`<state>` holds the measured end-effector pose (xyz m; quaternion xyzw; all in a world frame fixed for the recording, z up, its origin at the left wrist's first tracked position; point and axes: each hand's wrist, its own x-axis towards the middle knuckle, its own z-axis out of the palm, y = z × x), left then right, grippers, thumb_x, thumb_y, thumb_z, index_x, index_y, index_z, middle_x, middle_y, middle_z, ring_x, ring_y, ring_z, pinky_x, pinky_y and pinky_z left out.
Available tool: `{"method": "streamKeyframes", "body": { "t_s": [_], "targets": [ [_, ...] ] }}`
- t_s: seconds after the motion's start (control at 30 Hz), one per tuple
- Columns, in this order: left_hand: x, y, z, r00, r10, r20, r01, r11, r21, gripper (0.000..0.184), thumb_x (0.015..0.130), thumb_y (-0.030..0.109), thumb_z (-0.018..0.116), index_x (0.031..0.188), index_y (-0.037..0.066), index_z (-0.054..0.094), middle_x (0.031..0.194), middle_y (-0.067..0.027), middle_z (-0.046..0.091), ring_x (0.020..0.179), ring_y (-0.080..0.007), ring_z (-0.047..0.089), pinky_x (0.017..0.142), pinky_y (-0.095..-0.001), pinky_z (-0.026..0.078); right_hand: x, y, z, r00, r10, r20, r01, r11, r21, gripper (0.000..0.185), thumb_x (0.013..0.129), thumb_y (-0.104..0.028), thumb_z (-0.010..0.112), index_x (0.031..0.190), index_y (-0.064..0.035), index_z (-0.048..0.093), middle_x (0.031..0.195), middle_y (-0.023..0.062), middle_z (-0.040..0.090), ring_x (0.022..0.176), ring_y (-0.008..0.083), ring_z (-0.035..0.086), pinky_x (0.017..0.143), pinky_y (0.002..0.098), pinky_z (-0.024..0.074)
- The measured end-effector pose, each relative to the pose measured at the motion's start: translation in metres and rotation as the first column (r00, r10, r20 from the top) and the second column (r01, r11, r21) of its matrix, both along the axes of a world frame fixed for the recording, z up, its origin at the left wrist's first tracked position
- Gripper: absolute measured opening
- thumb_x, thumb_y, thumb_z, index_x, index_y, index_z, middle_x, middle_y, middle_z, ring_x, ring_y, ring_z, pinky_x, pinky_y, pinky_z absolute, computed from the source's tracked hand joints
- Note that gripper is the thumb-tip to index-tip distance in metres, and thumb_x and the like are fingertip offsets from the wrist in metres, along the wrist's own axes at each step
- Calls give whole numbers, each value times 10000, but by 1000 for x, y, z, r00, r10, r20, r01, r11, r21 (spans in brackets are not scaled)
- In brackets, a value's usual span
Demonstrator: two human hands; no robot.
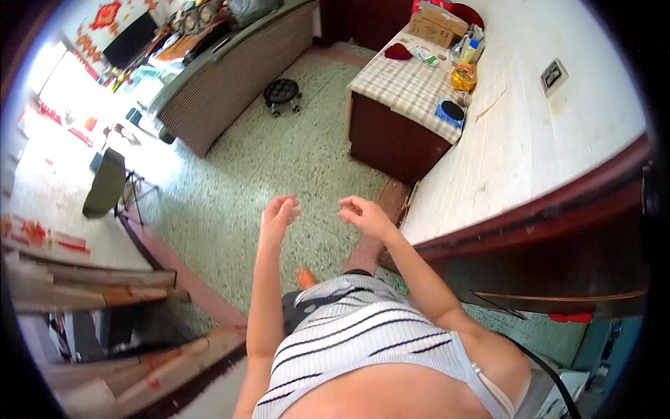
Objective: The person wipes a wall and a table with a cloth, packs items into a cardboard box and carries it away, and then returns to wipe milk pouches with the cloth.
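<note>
Both my hands are raised in front of my body above the speckled green floor point(265, 157). My left hand point(280, 211) has its fingers loosely bent and apart, with nothing in it. Across a gap to the right, my right hand point(363, 214) is also empty, its fingers curved and parted. The two hands do not touch each other or any object. Below them a foot point(306, 278) shows beside my striped top point(363, 321).
A cabinet point(394, 136) with a checked cloth stands ahead on the right, holding a cardboard box point(436, 26) and bottles. A round black stool point(283, 92) is beside a long sofa point(237, 77). A music stand point(106, 183) is at left, a dark red door point(558, 258) at right.
</note>
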<state>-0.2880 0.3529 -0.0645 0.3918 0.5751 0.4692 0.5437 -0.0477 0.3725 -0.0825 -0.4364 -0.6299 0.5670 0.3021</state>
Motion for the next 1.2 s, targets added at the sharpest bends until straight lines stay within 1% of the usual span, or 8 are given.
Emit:
{"method": "streamKeyframes", "body": {
  "t_s": [0.2,0.3,0.4,0.63,0.7,0.83,1.03,1.2],
  "targets": [
    [-12,135,4,946,-319,-53,317,947,-52,329,933,293,510,1154,58,572,1036,-55,644,893,-136,622,780,-259,465,-26,56,19,954,-297,31,298,954,-41,308,892,-169,584,1152,-7,550,912,53,631,794,112,617,729,250,484],
    [5,197,-3,881,-474,-17,473,880,-35,325,938,285,506,1163,59,566,1037,-48,643,898,-135,616,792,-262,464,-10,87,-24,920,-386,-67,374,917,-137,335,873,-152,579,1176,-15,540,953,83,638,822,154,628,747,276,487],
    [21,255,-12,774,-634,10,631,769,-108,335,939,295,507,1170,58,559,1060,-54,636,905,-131,608,806,-268,459,9,133,-36,861,-509,14,504,848,-160,320,875,-137,572,1166,-8,538,932,76,648,802,137,628,738,271,487],
    [29,434,8,729,-679,-85,657,729,-192,338,937,283,508,1179,51,553,1065,-62,634,911,-142,606,805,-277,456,43,316,-45,715,-698,-26,692,713,-108,311,869,-179,597,1118,3,562,880,74,654,735,128,623,687,267,492],
    [24,486,8,770,-624,-131,609,781,-140,343,934,281,509,1182,48,551,1070,-69,633,907,-151,608,809,-287,456,43,372,-35,780,-625,26,622,771,-138,297,905,-148,555,1156,8,531,948,79,641,787,115,602,708,251,484],
    [28,568,8,862,-499,-87,488,864,-127,344,935,285,506,1181,49,552,1075,-69,632,902,-155,613,814,-292,456,38,475,-26,814,-582,2,580,811,-75,345,872,-195,605,1152,-5,539,852,66,633,724,132,613,686,279,488],
    [44,704,-25,724,-689,-23,670,711,-216,357,934,283,503,1184,33,543,1042,-59,639,890,-150,613,793,-285,464,44,598,-45,772,-635,38,636,770,-43,373,869,-212,607,1170,-7,526,863,70,620,739,146,616,686,285,482],
    [73,843,-17,644,-757,-108,738,652,-176,342,925,277,521,1145,18,558,1000,-50,642,869,-134,604,766,-265,467,64,681,-73,582,-803,129,811,584,-22,394,854,-231,621,1174,-22,525,894,93,634,760,165,628,685,294,484]
  ]
}}
